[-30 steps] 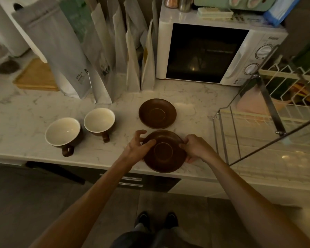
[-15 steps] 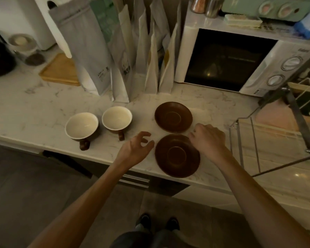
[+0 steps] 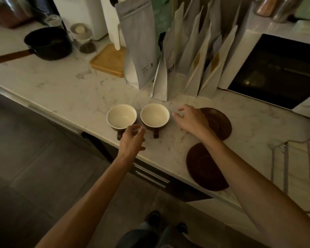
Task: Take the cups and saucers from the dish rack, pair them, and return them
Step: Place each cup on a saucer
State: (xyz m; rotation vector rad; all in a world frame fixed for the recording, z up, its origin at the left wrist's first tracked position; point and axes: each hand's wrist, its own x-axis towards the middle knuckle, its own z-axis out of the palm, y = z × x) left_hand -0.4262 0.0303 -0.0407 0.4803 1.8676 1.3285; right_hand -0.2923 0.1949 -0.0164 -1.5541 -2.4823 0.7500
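Note:
Two brown cups with cream insides stand side by side on the marble counter (image 3: 64, 90), the left cup (image 3: 121, 116) and the right cup (image 3: 154, 115), handles toward me. My left hand (image 3: 132, 139) hovers just in front of them, between the two handles, fingers loosely curled and holding nothing. My right hand (image 3: 191, 120) reaches toward the right cup with fingers spread, a small gap from its rim. It partly covers the far brown saucer (image 3: 219, 123). The near brown saucer (image 3: 204, 167) lies at the counter's front edge, partly under my right forearm.
Several paper bags (image 3: 177, 59) stand behind the cups. A microwave (image 3: 279, 68) is at the back right, the wire dish rack (image 3: 293, 161) at the right edge. A black saucepan (image 3: 48, 43), a jar (image 3: 83, 39) and a wooden board (image 3: 109, 61) sit back left.
Both hands let go of the near saucer, left it on the counter and moved left to the cups. The view swung left.

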